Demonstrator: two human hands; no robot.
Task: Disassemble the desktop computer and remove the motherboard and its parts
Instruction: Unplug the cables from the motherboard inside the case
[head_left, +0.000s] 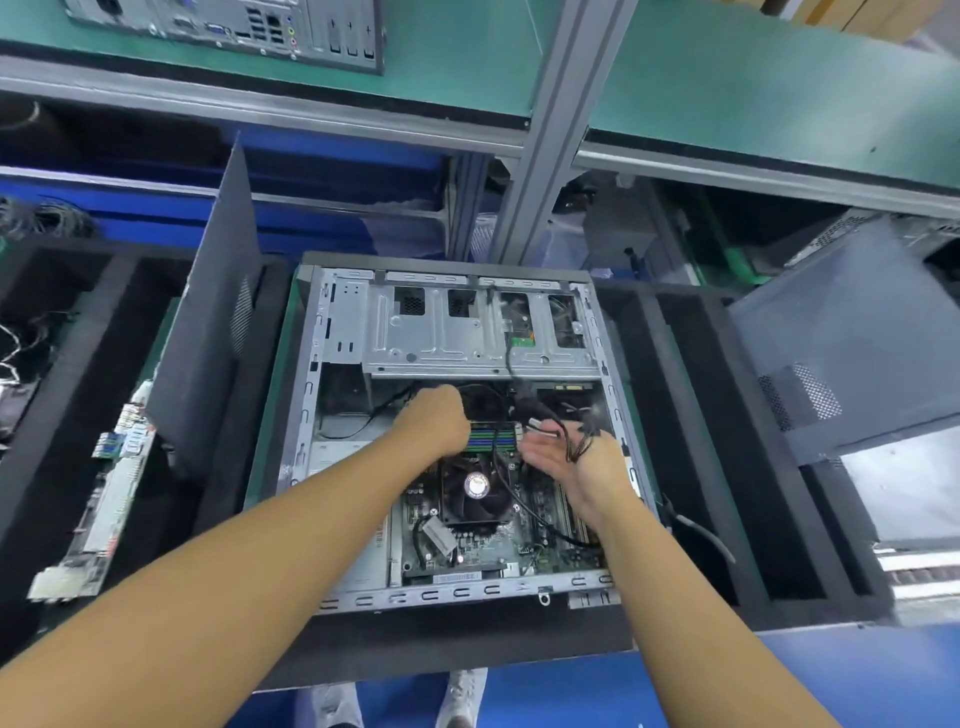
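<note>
Centrally in the case (307, 395), left fingers (445, 399) curl, grip unclear; right fingers (536, 448) clutch cables (577, 446) near its edge.

We see the computer case (441, 595) as bare, dull-silver sheet metal. The CPU fan (475, 491) looks like black plastic, and the side panel (208, 322) wears a matt, textured dark coat.

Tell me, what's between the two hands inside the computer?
In the head view, green and blue memory slots lie between the left hand and the right hand, which holds black cables.
</note>
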